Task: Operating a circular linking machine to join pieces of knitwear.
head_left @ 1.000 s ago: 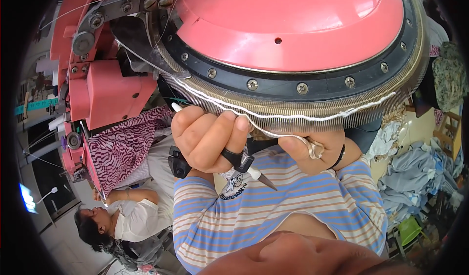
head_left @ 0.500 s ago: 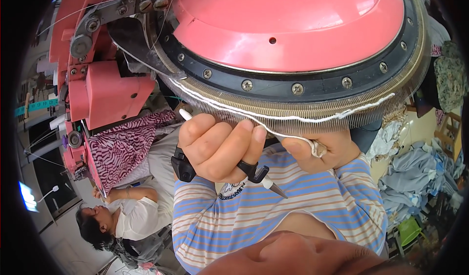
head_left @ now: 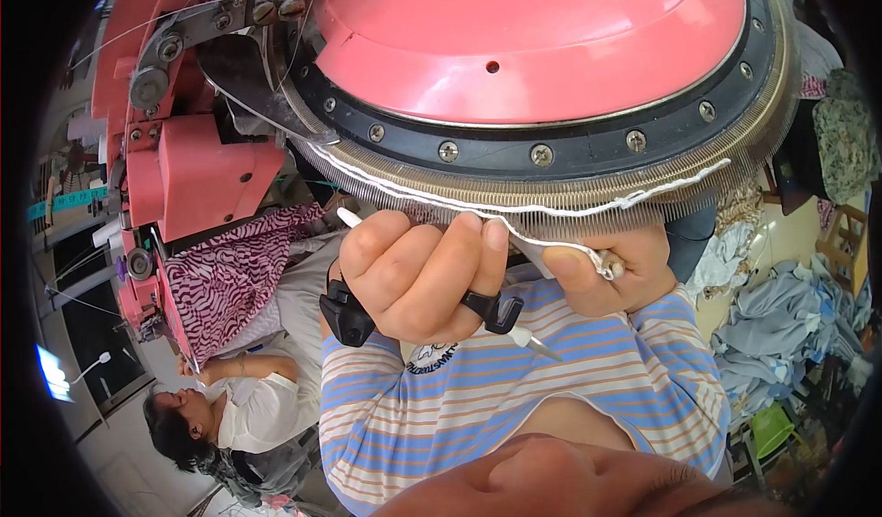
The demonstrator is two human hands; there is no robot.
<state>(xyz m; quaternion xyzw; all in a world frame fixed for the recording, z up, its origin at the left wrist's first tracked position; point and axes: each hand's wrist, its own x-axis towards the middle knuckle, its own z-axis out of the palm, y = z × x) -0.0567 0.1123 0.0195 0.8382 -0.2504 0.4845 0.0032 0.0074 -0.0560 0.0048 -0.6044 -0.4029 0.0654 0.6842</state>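
My left hand (head_left: 413, 274) is closed around black-handled snips (head_left: 501, 315), whose pale blade tip pokes out down and to the right. A black wristband (head_left: 344, 313) sits on that wrist. Its fingertips touch the needle rim (head_left: 551, 191) of a large pink round machine dial (head_left: 542, 39). My right hand (head_left: 611, 269) is just to its right, under the rim, pinching a white strand of yarn (head_left: 514, 209) that runs along the needles. My blue and cream striped shirt (head_left: 588, 379) fills the view below both hands.
A pink machine arm and housing (head_left: 197, 173) stand at the left. Below it a seated person in a white top (head_left: 253, 407) works on pink patterned fabric (head_left: 230, 274). Heaps of blue-grey cloth (head_left: 781, 324) lie at the right.
My left hand with the snips has risen and shifted right, its fingertips now against the needle rim. My right hand has stayed on the white strand.
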